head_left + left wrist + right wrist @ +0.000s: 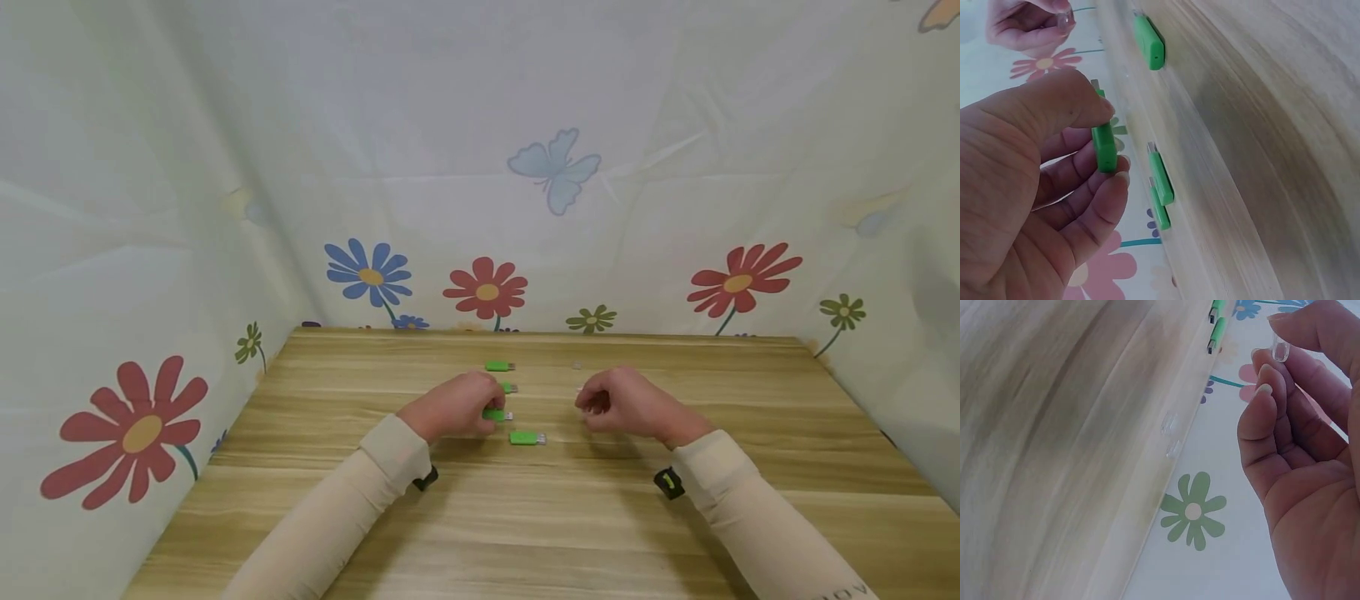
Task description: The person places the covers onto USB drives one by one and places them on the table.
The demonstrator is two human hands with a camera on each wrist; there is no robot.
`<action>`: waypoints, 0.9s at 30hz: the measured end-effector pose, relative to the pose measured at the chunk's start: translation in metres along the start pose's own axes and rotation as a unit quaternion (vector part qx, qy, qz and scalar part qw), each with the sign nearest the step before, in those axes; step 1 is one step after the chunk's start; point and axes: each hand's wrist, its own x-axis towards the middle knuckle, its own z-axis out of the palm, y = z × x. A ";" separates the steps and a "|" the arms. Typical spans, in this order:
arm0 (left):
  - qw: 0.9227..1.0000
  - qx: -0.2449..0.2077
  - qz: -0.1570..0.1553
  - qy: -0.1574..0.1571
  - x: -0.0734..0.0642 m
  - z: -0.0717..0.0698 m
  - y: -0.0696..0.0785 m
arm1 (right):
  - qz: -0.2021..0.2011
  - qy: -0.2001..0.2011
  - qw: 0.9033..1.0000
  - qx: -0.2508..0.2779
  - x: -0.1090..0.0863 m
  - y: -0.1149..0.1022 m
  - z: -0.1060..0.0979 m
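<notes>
My left hand point(465, 406) pinches a green USB flash drive point(1105, 140) between thumb and fingers, its metal plug pointing toward the right hand. Three more green flash drives lie on the table around it: one point(528, 438) nearer to me, and two farther off, the back one point(497, 366) and the one point(511, 388) just beyond the left fingers. Across a gap, my right hand point(628, 406) holds a small clear plastic cap point(1280, 351) at its thumb and fingertip. Two similar clear caps point(1170, 422) lie on the table beyond that hand.
The wood-grain table point(570, 533) ends at a back edge against a white curtain point(420, 150) printed with flowers and a butterfly. Curtain also hangs at the left and right sides. A black strap device point(670, 482) sits at the right wrist.
</notes>
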 end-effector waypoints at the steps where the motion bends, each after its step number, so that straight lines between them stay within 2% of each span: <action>1: 1.000 0.000 0.001 0.001 0.000 0.000 0.000 | -0.002 0.003 1.000 0.003 0.000 0.000 0.000; 8: 1.000 0.001 0.018 0.020 -0.002 0.001 0.002 | -0.025 0.013 0.999 0.019 0.001 -0.002 0.004; 14: 0.999 -0.018 0.027 0.031 -0.003 -0.001 0.006 | -0.031 0.022 0.999 0.037 0.001 -0.003 0.007; 20: 0.999 -0.038 0.026 0.030 -0.004 -0.002 0.010 | -0.044 0.030 0.997 0.050 0.001 -0.005 0.009; 27: 0.998 -0.037 0.039 0.037 -0.004 -0.008 0.016 | -0.049 0.030 0.997 0.060 0.002 -0.009 0.010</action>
